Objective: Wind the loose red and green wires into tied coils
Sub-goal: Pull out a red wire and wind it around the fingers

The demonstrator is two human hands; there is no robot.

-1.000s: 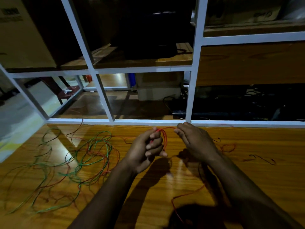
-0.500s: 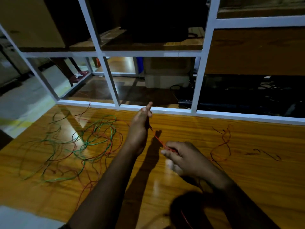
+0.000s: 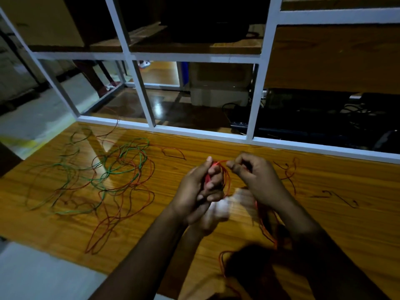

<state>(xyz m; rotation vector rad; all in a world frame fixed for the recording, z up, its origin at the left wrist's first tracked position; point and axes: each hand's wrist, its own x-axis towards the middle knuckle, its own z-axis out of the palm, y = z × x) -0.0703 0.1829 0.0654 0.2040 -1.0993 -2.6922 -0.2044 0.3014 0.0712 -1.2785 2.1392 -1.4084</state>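
Note:
My left hand (image 3: pixel 200 191) grips a small coil of red wire (image 3: pixel 226 180) wound round its fingers, above the middle of the wooden table (image 3: pixel 346 224). Just to its right, my right hand (image 3: pixel 257 180) pinches the same red wire at the top of the coil. The wire's loose tail (image 3: pixel 267 231) hangs down under my right wrist and trails toward the table's near edge. A tangled heap of loose red and green wires (image 3: pixel 108 180) lies spread on the table's left part.
Short scraps of dark red wire (image 3: pixel 287 172) lie to the right of my hands, and one loop (image 3: pixel 173 152) lies behind them. A white metal frame (image 3: pixel 194 132) runs along the table's far edge, with shelves and dark equipment beyond it.
My hands were apart half a second ago, left reaching far and right pulling the wire near. They have now come together, and another turn of red wire lies round my left fingers.

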